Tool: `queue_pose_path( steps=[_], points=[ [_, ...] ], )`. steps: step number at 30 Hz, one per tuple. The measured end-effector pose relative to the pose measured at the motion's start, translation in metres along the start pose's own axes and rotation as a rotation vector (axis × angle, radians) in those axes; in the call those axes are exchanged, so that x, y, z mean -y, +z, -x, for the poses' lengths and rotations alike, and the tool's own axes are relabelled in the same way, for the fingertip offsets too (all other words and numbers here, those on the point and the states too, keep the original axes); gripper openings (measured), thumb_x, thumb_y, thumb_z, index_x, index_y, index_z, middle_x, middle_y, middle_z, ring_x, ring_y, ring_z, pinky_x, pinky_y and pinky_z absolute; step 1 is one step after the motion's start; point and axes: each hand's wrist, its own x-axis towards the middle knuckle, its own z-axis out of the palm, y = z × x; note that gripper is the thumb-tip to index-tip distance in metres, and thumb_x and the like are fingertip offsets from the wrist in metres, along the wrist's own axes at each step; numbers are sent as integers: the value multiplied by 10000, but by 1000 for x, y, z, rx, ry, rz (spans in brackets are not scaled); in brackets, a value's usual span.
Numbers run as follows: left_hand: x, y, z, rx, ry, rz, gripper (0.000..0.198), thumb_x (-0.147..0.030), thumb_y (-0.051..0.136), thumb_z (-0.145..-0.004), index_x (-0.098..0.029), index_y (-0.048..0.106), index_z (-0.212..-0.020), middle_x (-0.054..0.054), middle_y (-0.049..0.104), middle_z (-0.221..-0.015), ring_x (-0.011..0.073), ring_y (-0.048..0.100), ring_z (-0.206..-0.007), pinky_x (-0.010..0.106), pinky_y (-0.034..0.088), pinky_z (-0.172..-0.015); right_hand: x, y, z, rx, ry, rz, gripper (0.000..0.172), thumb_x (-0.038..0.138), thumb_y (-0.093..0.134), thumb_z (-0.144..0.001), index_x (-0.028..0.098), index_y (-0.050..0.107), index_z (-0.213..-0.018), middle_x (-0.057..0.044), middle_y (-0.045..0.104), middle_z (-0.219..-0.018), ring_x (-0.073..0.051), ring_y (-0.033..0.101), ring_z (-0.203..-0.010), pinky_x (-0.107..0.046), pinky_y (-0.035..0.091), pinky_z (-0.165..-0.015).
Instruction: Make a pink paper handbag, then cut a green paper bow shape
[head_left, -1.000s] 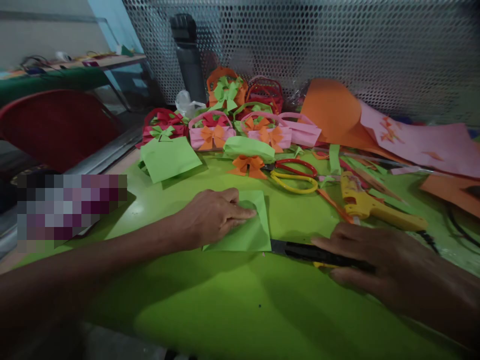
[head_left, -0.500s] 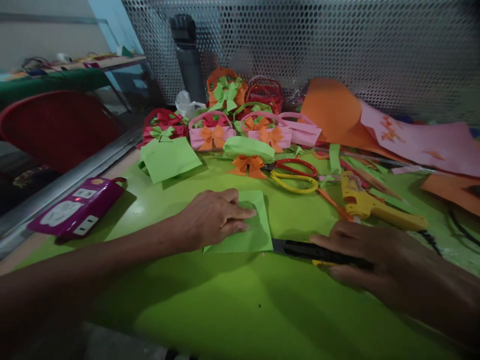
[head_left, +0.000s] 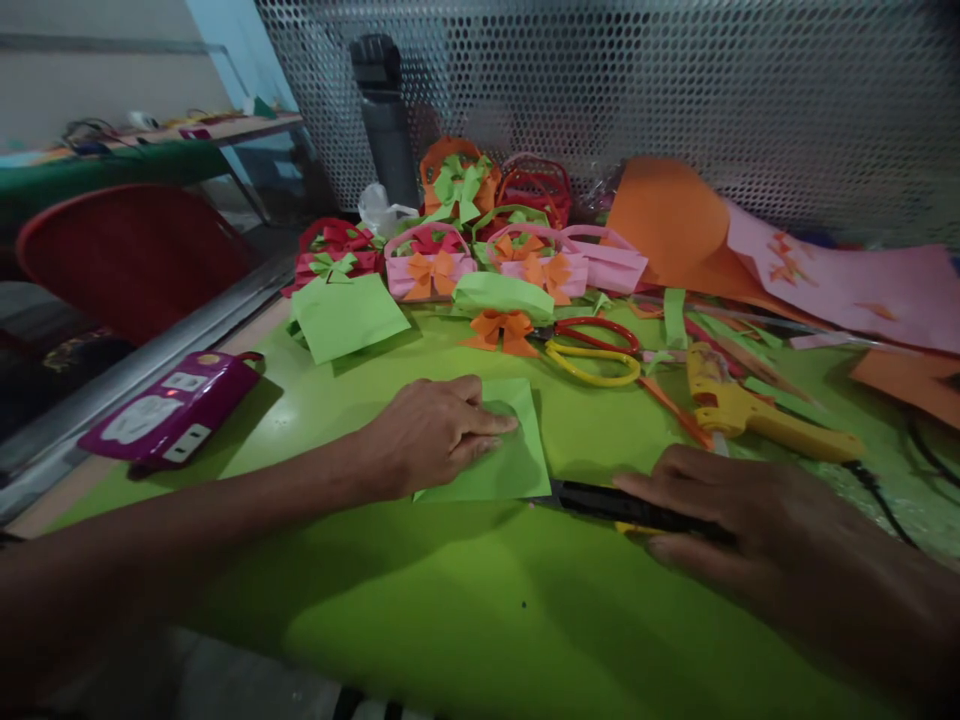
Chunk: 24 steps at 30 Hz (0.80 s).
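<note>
A folded green paper piece (head_left: pixel 517 468) lies flat on the green work surface (head_left: pixel 420 620). My left hand (head_left: pixel 431 435) presses on it, index finger stretched across the paper and the other fingers partly curled. My right hand (head_left: pixel 720 510) is closed around a black and yellow utility knife (head_left: pixel 600 500). The grey blade meets the paper's lower right corner; whether its tip goes under the paper or inside the fold, I cannot tell. Just beyond the paper sit an orange paper bow (head_left: pixel 501 332) and scissors (head_left: pixel 592 365) with one red and one yellow handle.
Several small paper baskets (head_left: pixel 431 270) with bows stand at the back, near a dark bottle (head_left: pixel 390 140). A yellow glue gun (head_left: pixel 757 415) lies right, before orange sheets (head_left: pixel 660 220) and a pink sheet (head_left: pixel 847 270). At left is a purple power strip (head_left: pixel 176 410).
The knife has slid slightly left along the paper's lower edge. My left hand keeps its place on the paper. The whole view has shifted a little.
</note>
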Motion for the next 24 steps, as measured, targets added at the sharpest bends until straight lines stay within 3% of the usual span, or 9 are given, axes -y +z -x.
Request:
queue_pose_path(
  steps=[9,16,21,24],
  points=[
    [-1,-1,-1,23,-8,-10,278,-275,499,-848,-260,644,-1084,28,561,-762,117,531,-605,234,390,-565,13,1,-13,30,56,-74,261,286,529,-807,272,615,-1052,-29,656,-899,-209,637,-746,-350,527,-625],
    [-3,-3,0,39,-10,1,281,-284,502,-848,-260,638,-1092,33,562,-772,128,551,-631,243,406,-588,4,-2,-4,-9,19,2,277,331,509,-801,270,627,-1044,-39,672,-934,-247,652,-793,-359,528,-631],
    [-6,-3,0,23,-19,-22,270,-280,506,-849,-257,645,-1080,35,565,-776,136,556,-635,250,397,-578,15,-1,-7,69,79,-44,241,321,484,-823,310,604,-1032,-6,669,-924,-215,649,-774,-344,535,-620],
    [-6,-3,0,19,-20,-36,265,-296,503,-852,-270,645,-1074,30,568,-773,135,558,-636,248,394,-573,19,2,-7,53,79,-13,225,334,469,-824,284,611,-991,-28,673,-920,-229,654,-751,-377,543,-609]
  ],
)
